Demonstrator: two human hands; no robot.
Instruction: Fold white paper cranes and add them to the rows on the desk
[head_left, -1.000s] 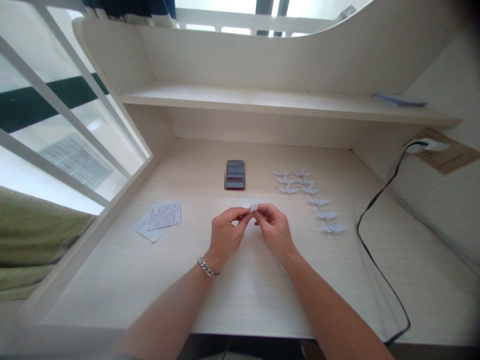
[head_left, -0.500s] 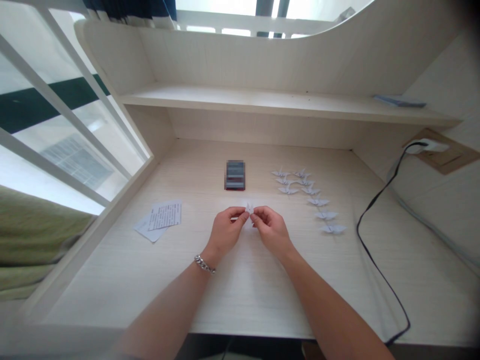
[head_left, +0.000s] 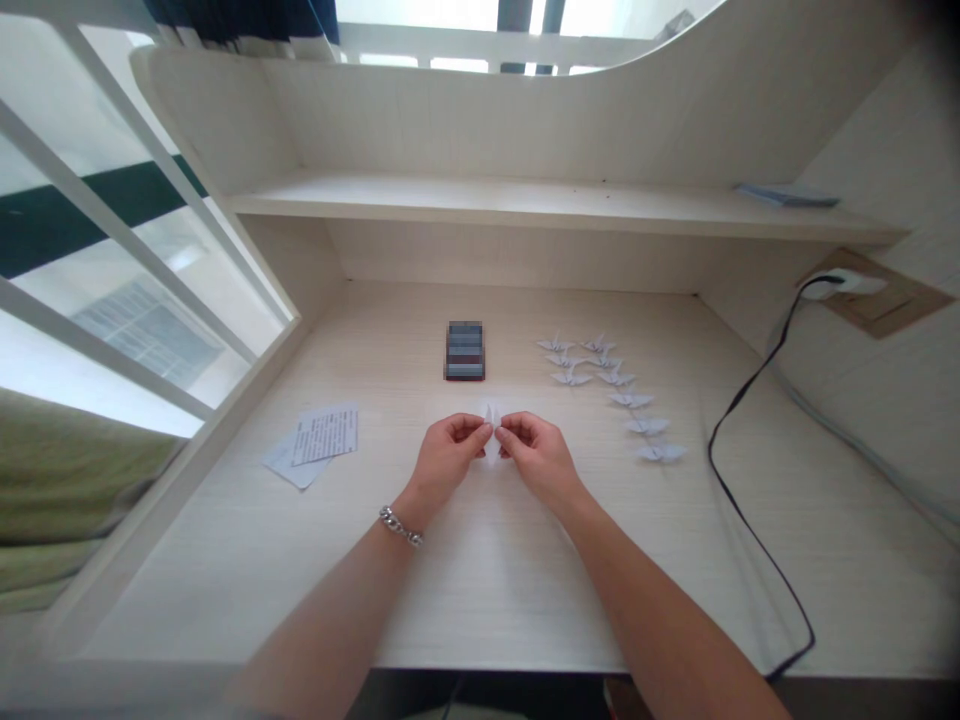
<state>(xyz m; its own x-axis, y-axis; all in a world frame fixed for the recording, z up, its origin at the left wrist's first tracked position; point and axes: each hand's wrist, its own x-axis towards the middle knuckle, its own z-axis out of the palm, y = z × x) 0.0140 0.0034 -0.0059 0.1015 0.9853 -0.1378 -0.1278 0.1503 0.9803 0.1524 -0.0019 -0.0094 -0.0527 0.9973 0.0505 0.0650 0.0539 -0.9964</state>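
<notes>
Folded white paper [head_left: 491,428] stands upright between my hands, its long axis running straight away from me toward the back of the bench [head_left: 480,600]. My left hand [head_left: 448,462] and right hand [head_left: 536,460] are both curled closed around it, their fingertips [head_left: 484,428] pinching it from either side, just in front of the rows of paper cranes [head_left: 611,385].

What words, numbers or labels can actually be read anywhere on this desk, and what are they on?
No text here can be read.
Printed sheets of paper: lines of text, too small to read.
Dark rectangular object: blurred, unreadable.
Flat blue item on the shelf: too small to tell.
</notes>
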